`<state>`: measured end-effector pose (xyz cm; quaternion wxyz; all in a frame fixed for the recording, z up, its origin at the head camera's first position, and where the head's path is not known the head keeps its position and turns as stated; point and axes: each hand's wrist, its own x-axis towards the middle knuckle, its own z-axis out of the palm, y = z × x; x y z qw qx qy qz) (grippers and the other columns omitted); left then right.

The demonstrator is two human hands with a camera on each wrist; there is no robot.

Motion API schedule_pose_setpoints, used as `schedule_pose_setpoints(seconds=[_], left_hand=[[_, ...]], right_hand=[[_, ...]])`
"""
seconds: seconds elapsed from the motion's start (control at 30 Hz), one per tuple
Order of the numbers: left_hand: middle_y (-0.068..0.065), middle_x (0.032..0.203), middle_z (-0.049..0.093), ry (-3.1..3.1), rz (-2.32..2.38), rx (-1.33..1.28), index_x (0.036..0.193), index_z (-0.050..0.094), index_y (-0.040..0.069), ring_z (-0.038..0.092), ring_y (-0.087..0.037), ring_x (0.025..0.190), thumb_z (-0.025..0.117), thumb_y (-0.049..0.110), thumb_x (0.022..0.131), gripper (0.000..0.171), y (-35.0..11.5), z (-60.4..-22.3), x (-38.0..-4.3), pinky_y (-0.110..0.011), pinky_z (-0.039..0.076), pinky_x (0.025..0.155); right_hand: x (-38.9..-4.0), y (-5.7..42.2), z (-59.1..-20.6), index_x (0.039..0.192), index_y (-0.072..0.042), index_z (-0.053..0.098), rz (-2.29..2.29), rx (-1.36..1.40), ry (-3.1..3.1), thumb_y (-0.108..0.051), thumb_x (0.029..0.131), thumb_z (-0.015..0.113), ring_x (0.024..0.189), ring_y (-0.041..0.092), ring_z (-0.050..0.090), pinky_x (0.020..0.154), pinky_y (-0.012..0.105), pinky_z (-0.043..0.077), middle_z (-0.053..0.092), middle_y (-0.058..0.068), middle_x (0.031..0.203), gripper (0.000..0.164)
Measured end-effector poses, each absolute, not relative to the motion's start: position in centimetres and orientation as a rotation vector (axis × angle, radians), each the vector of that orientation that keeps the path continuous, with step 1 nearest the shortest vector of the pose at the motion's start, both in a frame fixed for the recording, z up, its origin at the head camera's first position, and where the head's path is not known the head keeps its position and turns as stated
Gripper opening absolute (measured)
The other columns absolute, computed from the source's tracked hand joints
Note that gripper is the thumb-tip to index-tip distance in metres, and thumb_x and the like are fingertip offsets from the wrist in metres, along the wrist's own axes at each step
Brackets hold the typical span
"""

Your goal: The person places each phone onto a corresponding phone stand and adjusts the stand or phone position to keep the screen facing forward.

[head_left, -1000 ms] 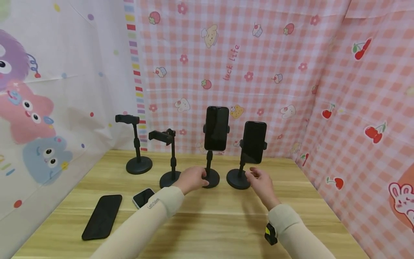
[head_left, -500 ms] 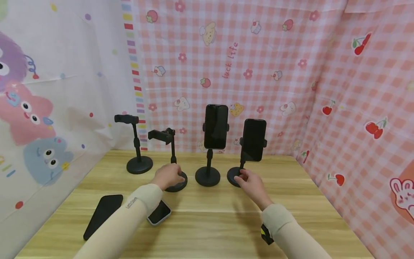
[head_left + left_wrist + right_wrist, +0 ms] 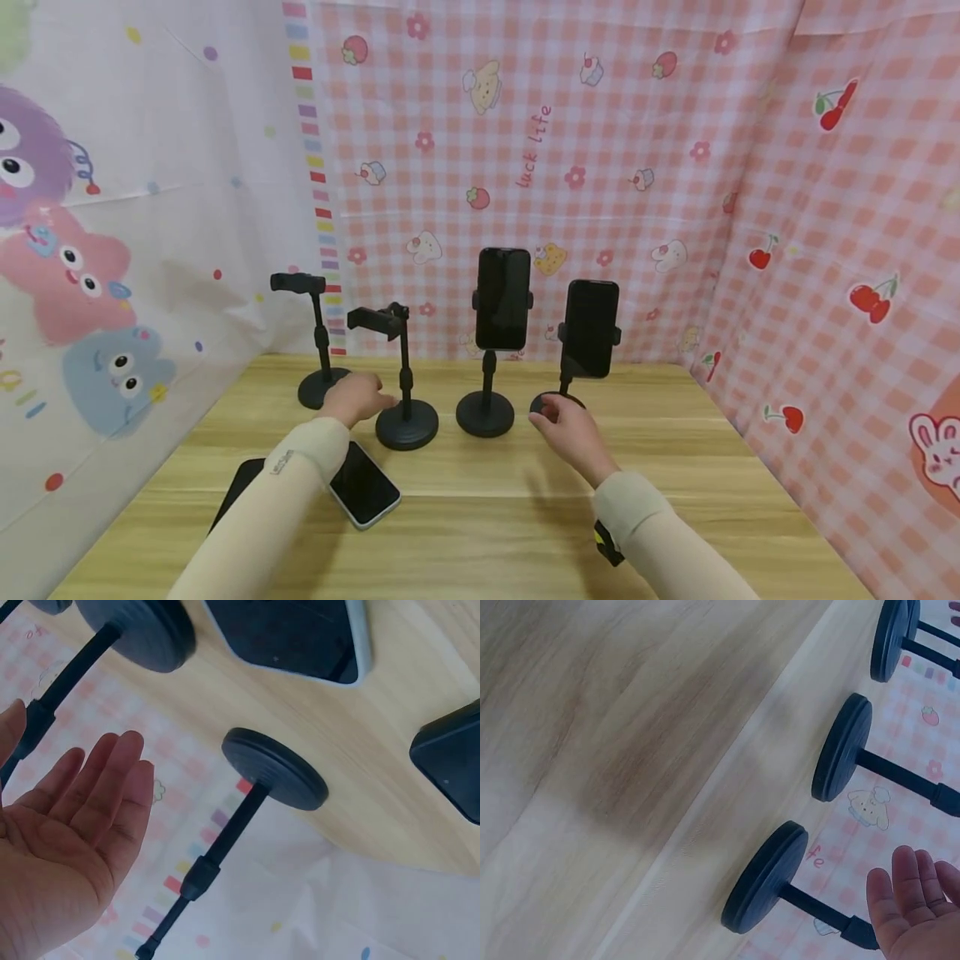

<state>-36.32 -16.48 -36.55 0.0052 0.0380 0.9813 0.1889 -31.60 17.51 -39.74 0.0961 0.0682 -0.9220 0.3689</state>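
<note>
My left hand (image 3: 352, 398) is between the leftmost black phone stand (image 3: 322, 337) and the second stand (image 3: 407, 425), overlapping part of the leftmost base in the head view. The left wrist view has its palm and loosely extended fingers holding nothing. Both stands have bare clamps. My right hand (image 3: 567, 427) is in front of the rightmost stand's base (image 3: 551, 402), fingers slightly bent with nothing in them; contact cannot be told. That stand's clamp carries a black phone (image 3: 591, 328) upright. A second upright phone (image 3: 503, 298) is clamped in the third stand (image 3: 486, 414).
On the wooden table (image 3: 480, 542) lies a phone with a pale edge (image 3: 365, 486), near the left sleeve. Another dark phone (image 3: 238, 487) is partly under that sleeve's outline. Patterned cloth (image 3: 637, 217) hangs behind and at both sides.
My left hand has travelled left, from the third stand's base past the second stand. The right hand has shifted slightly left. More of the pale-edged phone shows, and the stands look unmoved.
</note>
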Motion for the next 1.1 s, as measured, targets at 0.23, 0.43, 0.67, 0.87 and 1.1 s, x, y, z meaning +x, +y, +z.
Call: schedule_pose_setpoints(seconds=[0.23,0.43,0.67,0.87,1.1], left_hand=[[-0.023,0.135,0.057,3.083,0.664,0.139,0.135,0.056,-0.003,0.055,-0.042,0.119,0.062,0.04,0.096,0.059,-16.3,-35.9,-37.3,-0.057,0.042,0.098],[-0.025,0.131,0.059,3.094,0.857,0.178,0.141,0.049,-0.004,0.057,-0.041,0.117,0.062,0.038,0.097,0.062,-15.8,-36.0,-38.3,-0.055,0.043,0.098],[-0.028,0.128,0.059,3.092,0.999,0.237,0.142,0.047,-0.005,0.059,-0.041,0.116,0.06,0.029,0.1,0.056,-15.4,-36.4,-39.0,-0.053,0.046,0.097],[-0.027,0.122,0.062,3.108,1.019,0.308,0.13,0.055,-0.006,0.059,-0.041,0.113,0.059,0.018,0.1,0.039,-14.7,-36.7,-39.4,-0.052,0.047,0.095],[-0.019,0.098,0.066,3.181,1.0,0.363,0.101,0.064,-0.002,0.062,-0.034,0.088,0.059,0.011,0.099,0.014,-14.2,-36.9,-39.6,-0.047,0.049,0.082]], right_hand=[[-31.6,16.8,-40.0,0.135,-0.002,0.059,0.98,0.252,-2.764,-0.028,0.096,0.067,0.107,0.031,0.064,0.091,0.048,0.051,0.065,0.015,0.119,0.047],[-31.6,16.4,-40.2,0.133,-0.001,0.06,0.915,0.292,-2.779,-0.027,0.096,0.067,0.103,0.031,0.064,0.09,0.049,0.05,0.065,0.016,0.117,0.046],[-31.4,15.6,-40.7,0.136,-0.001,0.057,0.908,0.343,-2.815,-0.027,0.096,0.066,0.105,0.033,0.064,0.091,0.048,0.051,0.064,0.017,0.12,0.048],[-31.2,15.2,-40.9,0.136,-0.001,0.058,0.914,0.335,-2.821,-0.027,0.096,0.066,0.103,0.031,0.064,0.088,0.048,0.052,0.064,0.015,0.12,0.048],[-31.0,14.9,-40.9,0.133,-0.001,0.059,0.921,0.357,-2.812,-0.025,0.095,0.067,0.101,0.031,0.064,0.088,0.048,0.052,0.064,0.016,0.118,0.045]])
